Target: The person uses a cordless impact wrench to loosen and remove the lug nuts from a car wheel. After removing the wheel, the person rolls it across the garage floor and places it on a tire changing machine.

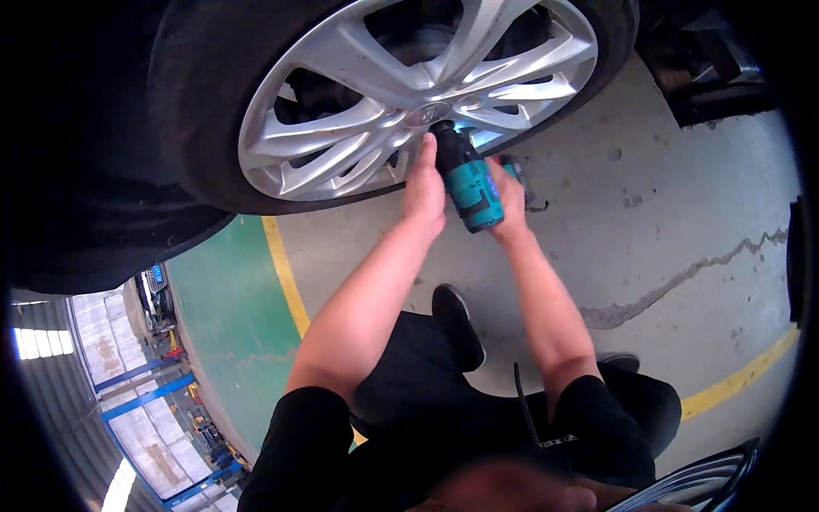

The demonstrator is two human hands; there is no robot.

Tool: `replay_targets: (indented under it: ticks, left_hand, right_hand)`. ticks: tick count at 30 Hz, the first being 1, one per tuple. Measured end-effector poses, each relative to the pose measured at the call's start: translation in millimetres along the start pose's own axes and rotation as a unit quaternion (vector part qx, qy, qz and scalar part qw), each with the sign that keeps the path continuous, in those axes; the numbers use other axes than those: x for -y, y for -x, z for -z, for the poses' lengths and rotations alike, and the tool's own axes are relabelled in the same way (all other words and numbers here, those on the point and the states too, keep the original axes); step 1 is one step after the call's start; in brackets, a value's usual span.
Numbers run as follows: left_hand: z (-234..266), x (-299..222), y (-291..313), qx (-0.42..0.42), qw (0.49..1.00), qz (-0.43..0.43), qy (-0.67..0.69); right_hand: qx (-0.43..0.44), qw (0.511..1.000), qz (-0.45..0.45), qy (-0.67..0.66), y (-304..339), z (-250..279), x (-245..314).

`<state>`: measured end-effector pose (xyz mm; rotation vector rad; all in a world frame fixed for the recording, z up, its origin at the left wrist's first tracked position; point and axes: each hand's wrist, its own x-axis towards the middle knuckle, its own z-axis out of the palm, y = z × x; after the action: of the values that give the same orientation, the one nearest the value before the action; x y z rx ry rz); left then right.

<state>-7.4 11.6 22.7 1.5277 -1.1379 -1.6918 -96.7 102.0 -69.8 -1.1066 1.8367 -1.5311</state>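
A teal and black cordless impact wrench [472, 186] points up at the hub of a silver alloy wheel [341, 64]. Its black nose meets the wheel just below the centre cap [428, 113], and a bluish light shines beside it. My right hand [509, 200] is closed around the wrench's handle, which is largely hidden behind the tool body. Against the left side of the nose, my left hand [423, 189] steadies the tool with its thumb pointing up; its other fingers are mostly hidden. The socket and the nut under it cannot be made out.
A black tyre [192, 111] surrounds the wheel, with dark bodywork at left. Below lies a grey floor [631, 239] with cracks, yellow lines [286, 273] and a green strip [223, 299]. Blue-framed racking [153, 401] stands far left. My dark shoe [458, 324] is below the wheel.
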Motion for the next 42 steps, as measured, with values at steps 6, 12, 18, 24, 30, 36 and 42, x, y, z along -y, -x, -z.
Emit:
replay_targets:
  ticks: [6, 12, 18, 24, 30, 36, 42]
  left_hand:
    - [-20.4, -1.9, -0.1, -0.009, 0.998, 0.042, 0.037]
    - [-23.6, -0.2, 1.1, -0.026, 0.997, 0.04, 0.067]
    - [-22.9, 4.6, 7.6, -0.052, 0.993, 0.033, 0.101]
    - [-13.1, -6.5, -5.8, 0.042, 0.983, 0.054, 0.169]
    - [2.0, -9.1, -18.6, 0.084, 0.982, 0.114, 0.121]
    - [8.3, -7.1, 7.0, 0.049, 0.999, 0.022, 0.008]
    - [34.3, -17.9, 31.3, -0.03, 0.997, -0.068, 0.002]
  right_hand:
    - [0.021, 0.994, -0.093, -0.049, 2.6, -16.3, 4.3]
    - [-0.016, 0.999, -0.03, -0.038, 3.9, -20.7, -12.3]
    - [-0.021, 0.999, 0.021, -0.015, 7.7, -6.2, -16.9]
    - [0.043, 0.997, -0.06, -0.027, 16.3, 19.9, 13.6]
    - [0.071, 0.997, 0.024, -0.02, 39.4, 35.1, -16.2]
    - [0.037, 0.985, 0.169, 0.023, 54.4, 33.7, -34.7]
    - [0.073, 0.987, 0.134, -0.043, 48.7, 31.9, -21.4]
